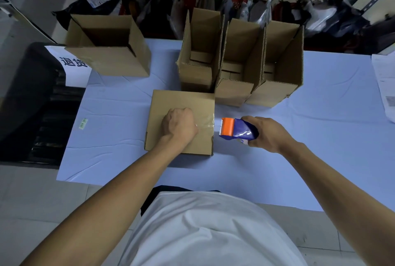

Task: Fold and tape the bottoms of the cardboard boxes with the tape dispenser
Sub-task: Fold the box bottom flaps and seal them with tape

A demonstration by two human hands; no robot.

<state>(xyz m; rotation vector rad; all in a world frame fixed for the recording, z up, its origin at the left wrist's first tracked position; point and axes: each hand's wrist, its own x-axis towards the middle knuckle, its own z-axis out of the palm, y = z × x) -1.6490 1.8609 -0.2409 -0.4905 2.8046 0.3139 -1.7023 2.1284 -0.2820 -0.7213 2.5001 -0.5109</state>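
Observation:
A cardboard box (168, 101) lies bottom-up on the white table (320, 137), its flaps folded flat. My left hand (179, 124) rests on it as a fist and presses down on the clear tape strip (206, 125) that runs to the box's right edge. My right hand (269, 135) grips the blue and orange tape dispenser (236, 130) just off that right edge, toothed blade toward the box. Three boxes (235, 92) stand open side by side behind it.
A larger open box (111, 62) sits at the table's back left corner, above a black bin (32, 105) with a white label. Papers (384, 86) lie at the far right. Bags and parcels crowd the shelf behind the table.

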